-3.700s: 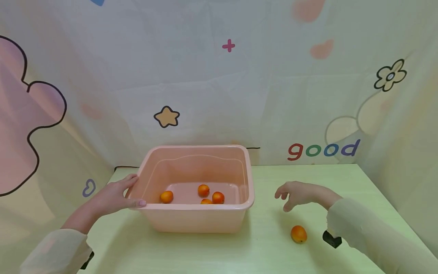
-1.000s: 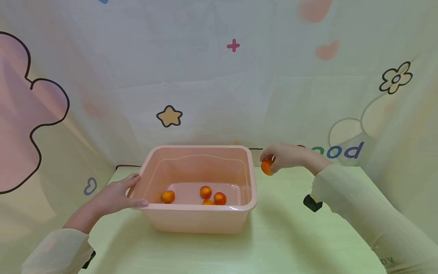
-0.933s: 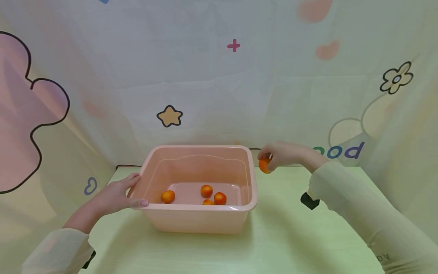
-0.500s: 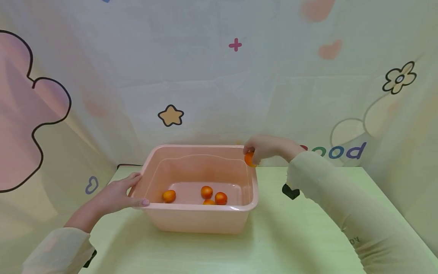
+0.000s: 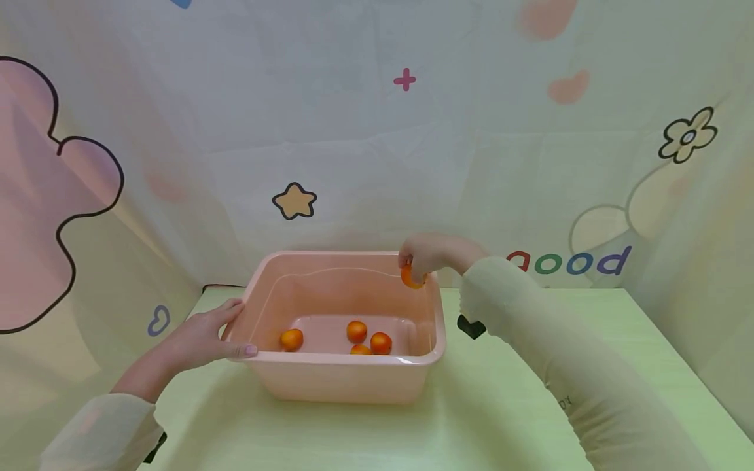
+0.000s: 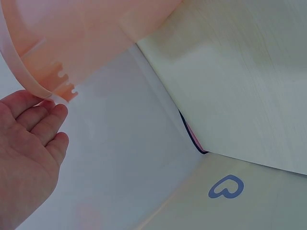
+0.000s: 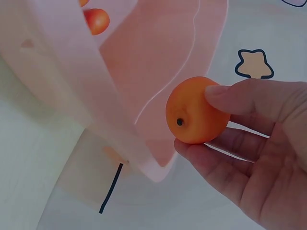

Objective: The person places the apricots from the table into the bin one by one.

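Note:
A pink plastic basin (image 5: 347, 379) stands on the table with several orange apricots (image 5: 356, 331) on its floor; the one at the front is partly hidden by the near rim. My left hand (image 5: 203, 337) grips the basin's left rim, thumb over the front corner and fingers along the side. In the left wrist view its fingers (image 6: 45, 122) curl under the rim. Over the basin's far right corner, my right hand (image 5: 432, 254) pinches another apricot (image 7: 192, 112) between thumb and fingers. A groove and a dark stem spot show on that fruit.
The pale green table (image 5: 530, 392) reaches back to a hanging cloth (image 5: 365, 163) printed with a star, hearts and the word "good". More of the cloth closes off both sides. A dark wrist device (image 5: 471, 326) sits under the right sleeve.
My right hand picked up the apricot that lay on the table at right, lifted it and carried it left over the basin's right rim. My left hand stays on the rim.

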